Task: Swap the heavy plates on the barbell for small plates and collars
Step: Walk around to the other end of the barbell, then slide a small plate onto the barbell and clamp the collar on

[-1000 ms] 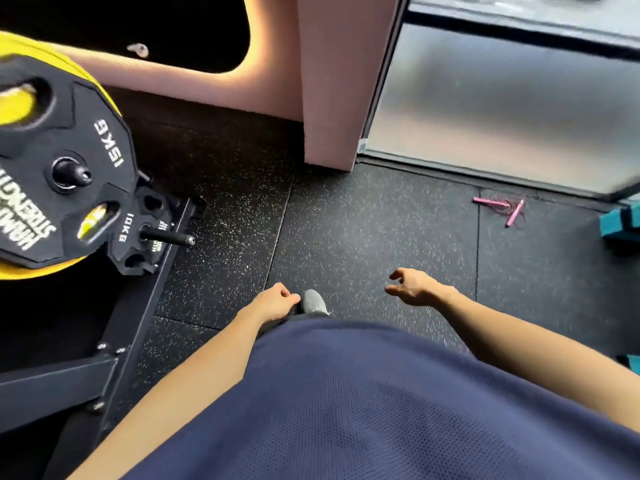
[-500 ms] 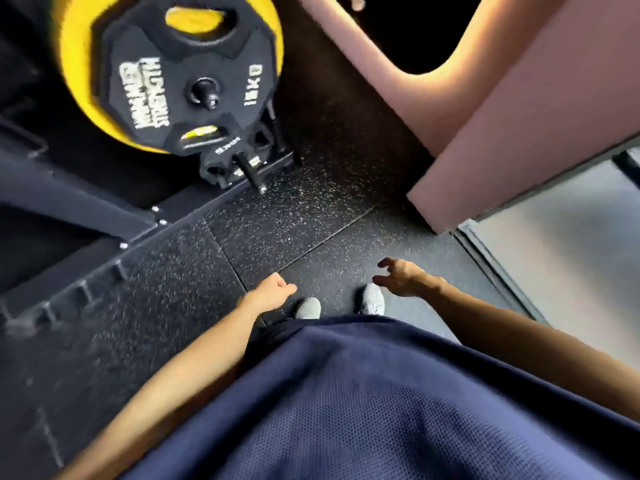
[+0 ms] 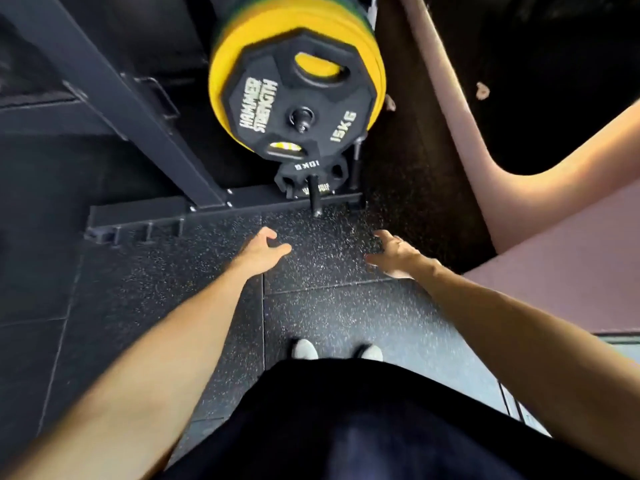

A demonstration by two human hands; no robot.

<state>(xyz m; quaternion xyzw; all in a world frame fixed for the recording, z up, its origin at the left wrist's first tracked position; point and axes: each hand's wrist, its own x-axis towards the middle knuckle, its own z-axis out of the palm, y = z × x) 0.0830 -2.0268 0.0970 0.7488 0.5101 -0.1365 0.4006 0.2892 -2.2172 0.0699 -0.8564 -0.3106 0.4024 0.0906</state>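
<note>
A black 15 kg plate [image 3: 298, 98] hangs on a storage peg of the rack, in front of yellow plates [image 3: 349, 29] with a green edge behind them. Below it a smaller black 10 kg plate [image 3: 304, 178] sits on a lower peg [image 3: 314, 199] that sticks out toward me. My left hand [image 3: 261, 249] reaches forward, fingers apart and empty, just below the rack's foot. My right hand [image 3: 393, 252] is also stretched out, open and empty, to the right of the lower peg. No barbell or collar is in view.
The black rack frame [image 3: 138, 109] slants across the left, and its foot bar [image 3: 156, 216] lies on the speckled rubber floor [image 3: 329, 306]. A pink wall base [image 3: 554, 258] stands close on the right. My shoes [image 3: 304, 349] are below my hands.
My view has turned left to face the plate rack head-on. Both arms have stretched forward toward the plates, and the fingers of both hands have spread.
</note>
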